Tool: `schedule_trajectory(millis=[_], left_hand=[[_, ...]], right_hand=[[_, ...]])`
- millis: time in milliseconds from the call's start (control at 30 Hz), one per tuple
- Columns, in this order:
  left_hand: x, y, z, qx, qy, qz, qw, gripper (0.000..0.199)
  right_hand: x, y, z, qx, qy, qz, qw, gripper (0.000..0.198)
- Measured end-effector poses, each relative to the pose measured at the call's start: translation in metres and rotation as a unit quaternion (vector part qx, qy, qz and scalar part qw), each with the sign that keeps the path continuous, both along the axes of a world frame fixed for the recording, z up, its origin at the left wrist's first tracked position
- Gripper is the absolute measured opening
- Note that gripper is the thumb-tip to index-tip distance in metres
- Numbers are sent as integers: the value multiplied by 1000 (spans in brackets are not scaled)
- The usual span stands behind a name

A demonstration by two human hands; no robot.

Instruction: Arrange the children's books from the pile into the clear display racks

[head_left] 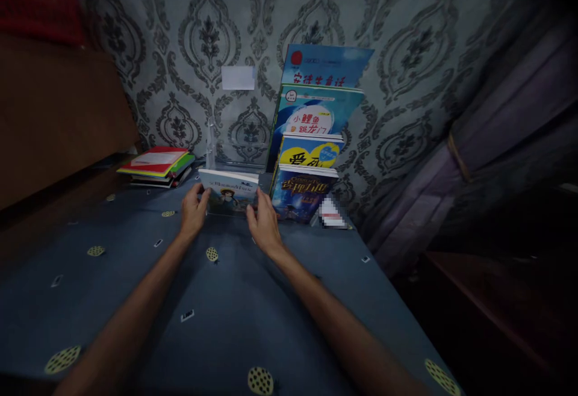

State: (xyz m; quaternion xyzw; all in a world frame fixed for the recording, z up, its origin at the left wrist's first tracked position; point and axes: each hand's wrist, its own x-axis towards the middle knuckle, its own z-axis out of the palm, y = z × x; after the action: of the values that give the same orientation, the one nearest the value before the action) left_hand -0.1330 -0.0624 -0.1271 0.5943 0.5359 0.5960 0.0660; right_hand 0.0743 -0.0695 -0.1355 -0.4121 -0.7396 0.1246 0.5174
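Note:
A small book (229, 197) with a pale blue-grey cover and a figure in a hat stands nearly upright, its front turned to me. My left hand (193, 208) grips its left edge, thumb at the front. On the right edge, my right hand (265, 220) holds it, the thumb near the lower cover; some fingers are hidden behind. Just right of that hand stands a dark blue book (302, 194). Behind it rise a yellow and blue book (311, 150), a teal book (323, 107) and a taller blue book (329, 65) in steps.
A clear plastic stand (211, 146) shows behind the held book, against the patterned wall (208, 35). Several books lie stacked (156, 164) at the left. A dark blue cloth with pineapple prints (217, 300) covers the table. A tied curtain (469, 143) hangs at the right.

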Motion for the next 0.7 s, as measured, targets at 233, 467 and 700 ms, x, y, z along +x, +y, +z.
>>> schedule_trajectory(millis=[233, 467, 700], left_hand=[[-5, 14, 6, 26, 28, 18, 999, 25], [-4, 27, 15, 16, 51, 43, 998, 25], [0, 24, 20, 0, 63, 67, 996, 25]], right_hand=[[-9, 41, 12, 12, 43, -33, 998, 36], [-10, 63, 19, -1, 43, -64, 997, 21], [-8, 65, 18, 6, 35, -51, 998, 20]])
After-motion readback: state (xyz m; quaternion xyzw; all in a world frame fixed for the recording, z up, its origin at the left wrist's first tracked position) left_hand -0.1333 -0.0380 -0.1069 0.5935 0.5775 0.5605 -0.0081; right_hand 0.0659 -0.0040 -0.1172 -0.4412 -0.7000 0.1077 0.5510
